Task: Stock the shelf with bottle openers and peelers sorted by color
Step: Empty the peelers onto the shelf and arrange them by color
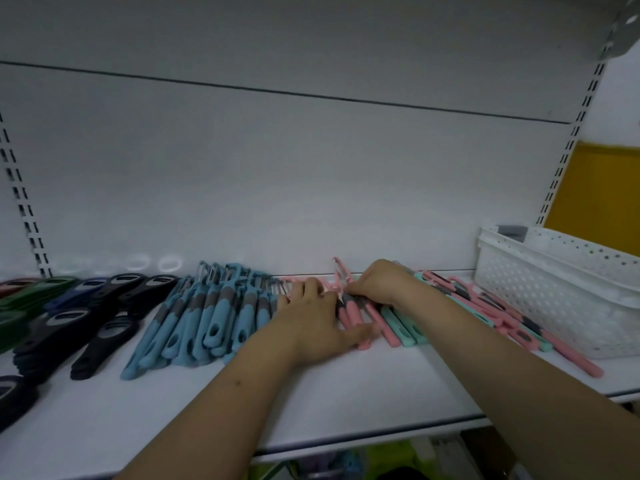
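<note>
The pink peelers [349, 315] lie in a short row directly under and between both hands, their long axes running from the back wall toward the shelf's front edge, blades at the far end and handle ends near. The left hand [311, 317] rests flat over the left part of this row, fingers fairly straight and pointing to the back, thumb reaching right along the near handle ends; it presses on the peelers and does not curl round any. The right hand [375, 284] sits just beyond and to the right of it, knuckles up, fingers bent down onto the blade ends; whether it pinches one peeler or only pushes on them is hidden by its own back. Both hands are at the row, with the left covering more of it.

Just right of the right wrist lie a few mint peelers [405, 327], touching the pink ones and parallel to them. Further right, a loose mixed pile [491, 311] of pink and mint peelers slants toward the white basket [554, 299], which stands at the far right of the shelf [346, 393].

Left of the left hand, touching the pink row, is the packed group of blue peelers [204, 323]; beyond it the black bottle openers [104, 330], then dark blue and green ones, blurred.

My judgement: the row is being squared up, and the mint pieces crowd its right side.
</note>
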